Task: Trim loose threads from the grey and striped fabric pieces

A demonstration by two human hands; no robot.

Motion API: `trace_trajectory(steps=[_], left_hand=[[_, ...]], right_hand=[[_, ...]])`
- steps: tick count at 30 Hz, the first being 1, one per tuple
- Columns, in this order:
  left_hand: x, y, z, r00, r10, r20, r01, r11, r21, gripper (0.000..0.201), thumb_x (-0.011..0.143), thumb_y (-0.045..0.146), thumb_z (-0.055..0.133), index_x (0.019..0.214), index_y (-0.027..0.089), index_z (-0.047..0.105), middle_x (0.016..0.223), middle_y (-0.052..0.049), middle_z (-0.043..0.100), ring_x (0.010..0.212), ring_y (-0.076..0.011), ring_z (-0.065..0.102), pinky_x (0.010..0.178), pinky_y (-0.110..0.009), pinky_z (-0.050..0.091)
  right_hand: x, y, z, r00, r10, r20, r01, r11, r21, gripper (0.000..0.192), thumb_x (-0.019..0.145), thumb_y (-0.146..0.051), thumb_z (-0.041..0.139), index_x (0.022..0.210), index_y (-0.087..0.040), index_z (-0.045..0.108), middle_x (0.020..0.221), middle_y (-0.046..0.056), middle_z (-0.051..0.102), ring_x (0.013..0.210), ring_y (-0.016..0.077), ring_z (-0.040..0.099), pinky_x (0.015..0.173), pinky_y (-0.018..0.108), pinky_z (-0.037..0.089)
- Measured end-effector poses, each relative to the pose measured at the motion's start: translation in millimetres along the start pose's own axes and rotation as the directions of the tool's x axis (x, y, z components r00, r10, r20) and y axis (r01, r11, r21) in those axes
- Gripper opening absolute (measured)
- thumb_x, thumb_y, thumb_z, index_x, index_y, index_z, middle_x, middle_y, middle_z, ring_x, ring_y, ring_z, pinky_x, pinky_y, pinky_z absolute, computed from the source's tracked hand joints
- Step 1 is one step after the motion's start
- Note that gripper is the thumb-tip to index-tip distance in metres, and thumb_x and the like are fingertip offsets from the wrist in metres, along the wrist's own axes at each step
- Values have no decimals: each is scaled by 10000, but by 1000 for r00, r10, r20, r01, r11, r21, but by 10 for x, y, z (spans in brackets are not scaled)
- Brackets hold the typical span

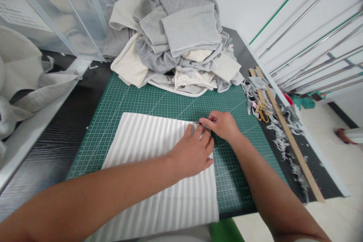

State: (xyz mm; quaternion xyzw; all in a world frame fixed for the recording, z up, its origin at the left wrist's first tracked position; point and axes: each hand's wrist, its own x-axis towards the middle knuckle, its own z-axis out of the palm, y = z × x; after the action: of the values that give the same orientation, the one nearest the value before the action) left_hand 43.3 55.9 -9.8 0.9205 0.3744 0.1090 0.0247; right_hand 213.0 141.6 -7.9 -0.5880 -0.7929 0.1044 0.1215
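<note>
A grey-and-white striped cloth [153, 136] lies flat in front of me, its lower edge hanging toward my lap. My left hand [194, 151] rests palm down near its upper right corner, fingers spread and pressing on the fabric. Just beyond those fingertips, my right hand [221, 124] is closed in a pinch at the cloth's top edge. A thin dark, pointed sliver [196, 122] shows by the right thumb and finger; what it belongs to is mostly hidden. Under the cloth is a green cutting mat [170, 102] with a white grid.
A heap of grey and cream fabric pieces [193, 26] covers the mat's far end. Along the right edge lie a wooden strip [292, 140], gold-handled scissors [261, 113] and fabric scraps [279, 138]. Clear plastic bins [76, 11] stand at back left, with pale cloth [19, 60] nearby.
</note>
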Motion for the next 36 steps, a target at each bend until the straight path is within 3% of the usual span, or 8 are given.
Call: trace_trajectory(steps=[36], left_hand=[[-4, -20, 12, 1000, 20, -19, -20, 1000, -22, 602, 905, 541, 455, 1314, 102, 501, 1361, -187, 475, 1323, -392, 324, 1067, -564, 280]], right_hand=[[2, -18, 15, 1000, 4, -5, -4, 1000, 26, 470, 789, -628, 580, 579, -208, 561, 532, -16, 583, 509, 122, 499, 515, 263, 295]])
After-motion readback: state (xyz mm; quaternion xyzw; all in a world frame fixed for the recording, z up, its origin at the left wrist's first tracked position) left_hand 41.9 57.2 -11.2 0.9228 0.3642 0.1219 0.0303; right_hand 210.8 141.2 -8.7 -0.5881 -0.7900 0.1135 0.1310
